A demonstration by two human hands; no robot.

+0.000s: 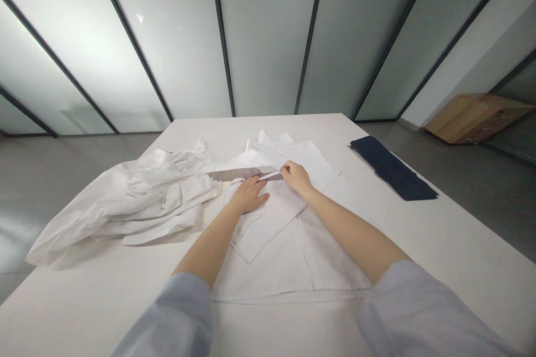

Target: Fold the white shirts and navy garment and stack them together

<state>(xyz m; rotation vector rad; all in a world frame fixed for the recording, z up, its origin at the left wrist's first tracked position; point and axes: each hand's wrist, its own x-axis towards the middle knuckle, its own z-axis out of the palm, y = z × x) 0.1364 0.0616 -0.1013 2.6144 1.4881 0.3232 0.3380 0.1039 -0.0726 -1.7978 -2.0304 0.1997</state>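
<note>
A white garment point(276, 256) lies spread in front of me, with folded layers and a pointed flap in its middle. My left hand point(250, 195) rests flat on it, fingers spread and thumb out to the right. Just right of it, my right hand point(295, 176) is closed in a pinch on a raised edge of the garment. Between the hands, the cloth forms a narrow fold or opening; what lies inside is hidden. A strip of white cloth runs left from there to a crumpled heap of white cloth point(154, 192).
The white table point(419, 256) holds everything. Near its right edge lies a flat, folded dark navy cloth point(391, 168). The heap on the left hangs over the table's left edge. Frosted glass panels point(268, 39) stand behind, and a wooden cabinet point(469, 118) is at far right.
</note>
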